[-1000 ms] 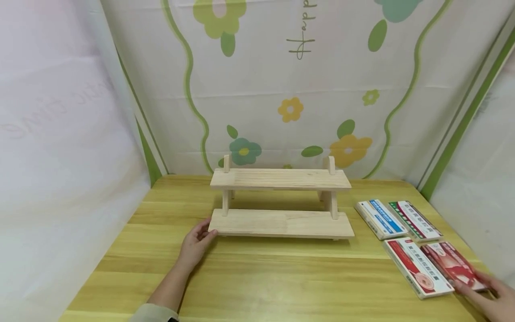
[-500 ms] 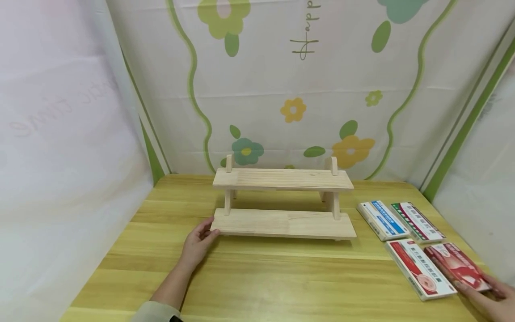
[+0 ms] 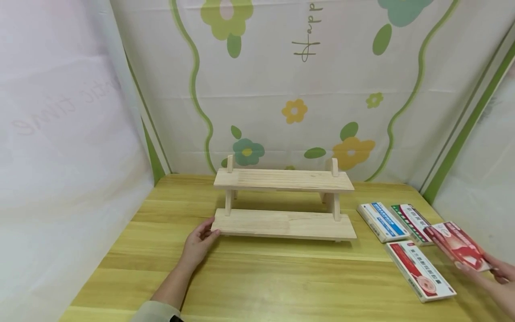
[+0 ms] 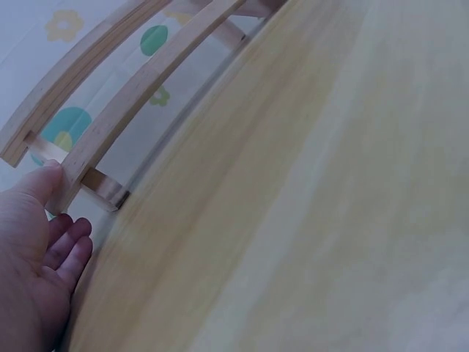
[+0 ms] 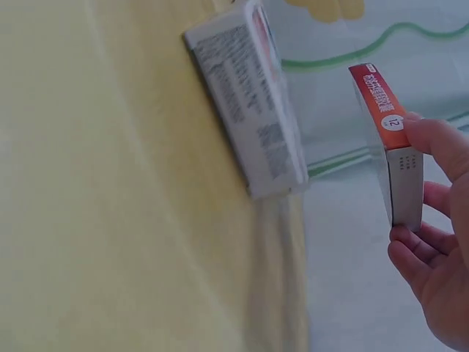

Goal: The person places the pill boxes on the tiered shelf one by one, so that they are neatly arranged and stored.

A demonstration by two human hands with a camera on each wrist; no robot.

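A two-tier wooden shelf [image 3: 283,223] stands on the table. My left hand [image 3: 197,243] holds the left end of its lower board; in the left wrist view the thumb of the left hand [image 4: 29,257] lies against the board [image 4: 110,125] and the fingers curl below. At the right, my right hand [image 3: 492,277] grips the near end of a red medicine box [image 3: 458,246], raised above the table. The right wrist view has the right hand [image 5: 447,242] pinching that medicine box [image 5: 381,110] between thumb and fingers.
A red-and-white medicine box [image 3: 420,270], a blue-and-white one [image 3: 383,221] and a green-and-white one [image 3: 412,223] lie on the wooden table [image 3: 281,286], right of the shelf. Printed cloth [image 3: 257,89] encloses the back and sides.
My right hand has lifted the red medicine box off the table and moved it slightly away from me. The left hand stays at the shelf's end.
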